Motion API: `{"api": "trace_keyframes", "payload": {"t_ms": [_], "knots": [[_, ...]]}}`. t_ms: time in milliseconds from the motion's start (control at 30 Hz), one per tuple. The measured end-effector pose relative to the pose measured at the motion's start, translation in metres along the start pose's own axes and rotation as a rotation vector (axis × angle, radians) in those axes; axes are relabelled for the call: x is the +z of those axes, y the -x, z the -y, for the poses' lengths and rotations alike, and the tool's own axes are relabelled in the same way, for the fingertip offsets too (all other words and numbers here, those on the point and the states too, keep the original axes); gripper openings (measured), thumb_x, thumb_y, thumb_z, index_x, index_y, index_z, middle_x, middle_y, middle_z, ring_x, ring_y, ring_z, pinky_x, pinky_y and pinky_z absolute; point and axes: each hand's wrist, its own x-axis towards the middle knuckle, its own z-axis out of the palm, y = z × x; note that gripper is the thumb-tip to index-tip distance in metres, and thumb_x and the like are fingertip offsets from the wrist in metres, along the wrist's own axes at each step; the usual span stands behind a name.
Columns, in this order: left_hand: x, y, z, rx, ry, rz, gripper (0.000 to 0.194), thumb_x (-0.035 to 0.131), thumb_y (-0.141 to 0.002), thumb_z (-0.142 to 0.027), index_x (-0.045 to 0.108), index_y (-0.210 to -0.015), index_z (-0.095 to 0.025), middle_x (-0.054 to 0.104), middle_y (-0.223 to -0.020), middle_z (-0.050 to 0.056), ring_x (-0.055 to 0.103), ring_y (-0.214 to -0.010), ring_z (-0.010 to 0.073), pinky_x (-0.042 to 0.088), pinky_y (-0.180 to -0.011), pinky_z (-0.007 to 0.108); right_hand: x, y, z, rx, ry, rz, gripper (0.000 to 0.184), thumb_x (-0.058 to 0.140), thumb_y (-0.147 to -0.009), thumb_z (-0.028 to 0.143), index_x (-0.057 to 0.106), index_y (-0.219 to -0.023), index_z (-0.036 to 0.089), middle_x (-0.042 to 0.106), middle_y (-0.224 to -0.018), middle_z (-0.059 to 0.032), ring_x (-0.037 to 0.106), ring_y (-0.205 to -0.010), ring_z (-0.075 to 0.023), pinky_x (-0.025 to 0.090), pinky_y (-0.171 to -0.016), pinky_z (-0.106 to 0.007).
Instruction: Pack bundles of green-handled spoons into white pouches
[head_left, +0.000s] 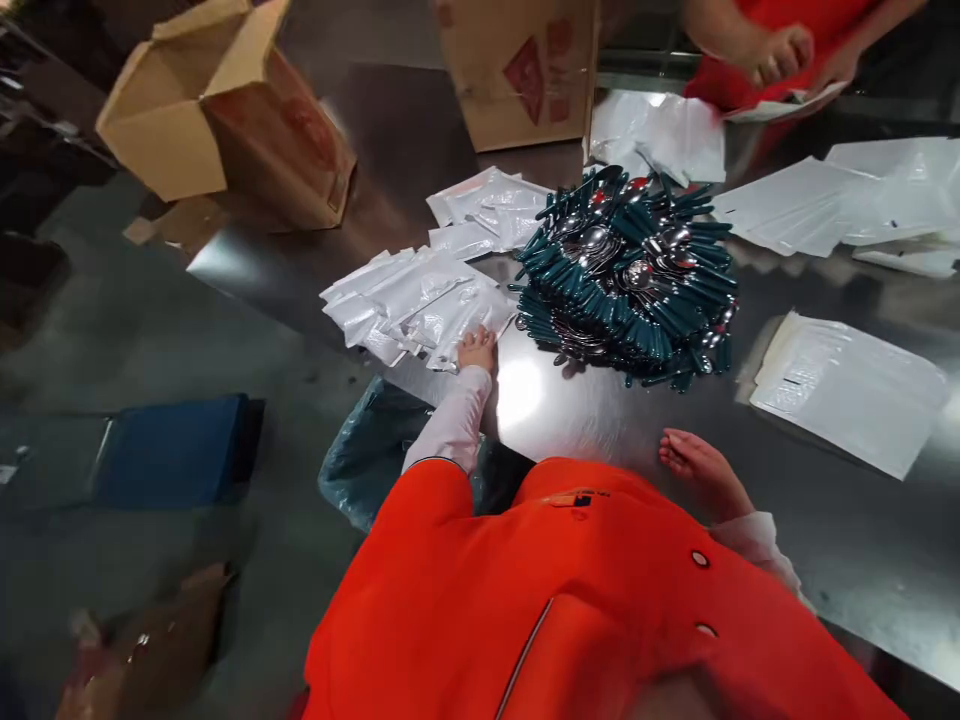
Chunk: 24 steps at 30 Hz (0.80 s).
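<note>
Fingers spread and clasping nothing visible, the left hand (476,348) rests on the right end of the fanned white packets (420,300), which stretch leftward from it. Farther off, the right hand (694,460) curls loosely, contents impossible to tell, the green-handled cutlery heap (630,280) ahead of it

Open cardboard box (270,150) left of red-marked carton (487,85).

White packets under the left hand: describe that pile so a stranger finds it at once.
On the shiny grey metal table, find the heap of green-handled metal cutlery. Left of it lies a fanned pile of glossy white packets. Unlike the other white stacks, this one has the wearer's left hand on its edge.
</note>
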Motion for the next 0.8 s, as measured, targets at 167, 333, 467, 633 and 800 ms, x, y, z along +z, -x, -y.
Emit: {"api": "trace_keyframes", "payload": {"t_ms": [167,333,467,633,800], "knots": [[-0.029,-0.04,0.045,-0.099,-0.142,0.026,0.051,0.037,-0.1,-0.027,0.051,-0.149,-0.031,0.025,-0.168,0.007,0.03,-0.14,0.0343,0.031,-0.109,0.052,-0.001,0.004,0.01,-0.015,0.016,-0.012,0.049,0.095,-0.05,0.047,0.079,-0.089,0.021,0.073,-0.082,-0.0035,0.067,-0.073,-0.0147,0.057,-0.067,-0.025],[-0.063,-0.025,0.054,-0.222,-0.15,-0.143,0.047,0.045,-0.097,-0.034,0.058,-0.141,-0.026,0.04,-0.157,0.011,0.04,-0.135,0.0355,0.039,-0.103,0.047,-0.009,-0.013,0.018,-0.049,-0.021,-0.076,0.041,0.095,-0.051,0.044,0.078,-0.082,0.022,0.072,-0.075,-0.0017,0.064,-0.068,-0.0139,0.055,-0.063,-0.024],[-0.064,0.052,0.054,-0.192,-0.071,-0.135,0.047,0.04,-0.102,-0.034,0.055,-0.141,-0.012,0.065,-0.123,0.019,0.059,-0.118,0.0334,0.047,-0.096,0.048,-0.007,-0.041,0.039,-0.108,-0.069,-0.145,0.023,0.089,-0.064,0.033,0.076,-0.079,0.021,0.072,-0.073,-0.0016,0.062,-0.064,-0.0113,0.053,-0.06,-0.022],[-0.069,0.112,0.061,-0.032,-0.018,-0.107,0.04,0.066,-0.094,-0.039,0.06,-0.127,-0.018,0.064,-0.126,0.01,0.063,-0.112,0.0253,0.057,-0.093,0.048,0.015,-0.092,0.095,-0.255,-0.101,-0.229,0.009,0.078,-0.078,0.021,0.074,-0.086,0.017,0.073,-0.078,-0.0015,0.061,-0.063,-0.0068,0.05,-0.056,-0.015],[-0.08,0.077,0.006,0.13,0.112,-0.361,0.029,0.053,-0.097,-0.033,0.069,-0.116,-0.017,0.071,-0.11,0.014,0.065,-0.108,0.0301,0.052,-0.098,0.051,0.046,-0.123,0.133,-0.246,-0.095,-0.298,0.007,0.072,-0.082,0.013,0.067,-0.085,0.016,0.067,-0.072,0.0022,0.057,-0.058,-0.0047,0.046,-0.052,-0.014]]}}
